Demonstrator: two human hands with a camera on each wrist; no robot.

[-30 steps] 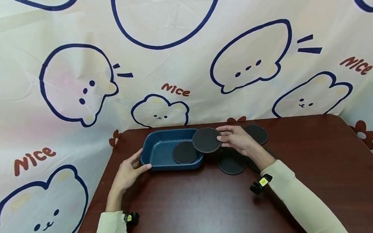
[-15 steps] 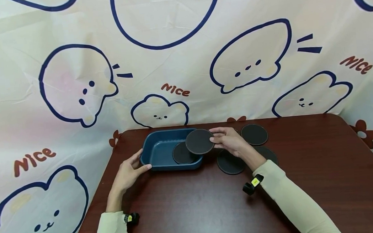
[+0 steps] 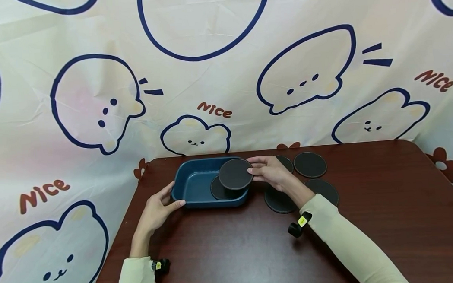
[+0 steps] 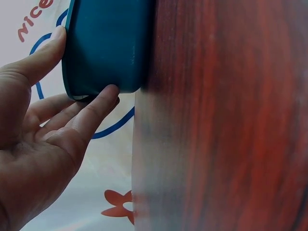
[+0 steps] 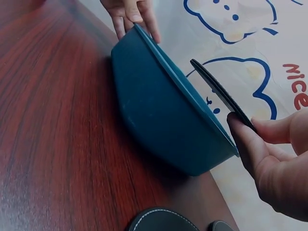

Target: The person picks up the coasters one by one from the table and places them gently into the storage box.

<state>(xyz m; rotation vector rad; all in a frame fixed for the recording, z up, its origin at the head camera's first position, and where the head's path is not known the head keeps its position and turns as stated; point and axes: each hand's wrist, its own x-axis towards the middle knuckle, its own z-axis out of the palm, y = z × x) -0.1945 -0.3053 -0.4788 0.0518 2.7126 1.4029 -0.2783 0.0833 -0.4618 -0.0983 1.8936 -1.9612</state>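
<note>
My right hand [image 3: 269,173] pinches a black coaster [image 3: 234,174] by its edge; I'd lower it level into the blue dish [image 3: 194,186], which my spread left hand [image 3: 154,211] braces opposite.

The long sleeves, left [image 3: 135,279] and right [image 3: 355,242], are plain cloth in a pale cream-green, softly creased; they end before the wrists, so the left hand [image 3: 157,213] and right hand [image 3: 271,173] are bare; a small, chunky black wrist camera sits by each cuff, one on the left [image 3: 163,265] and one on the right [image 3: 295,229]; each carries a bright yellow label, left [image 3: 158,265] and right [image 3: 302,221], its dark markings too small to read.
</note>
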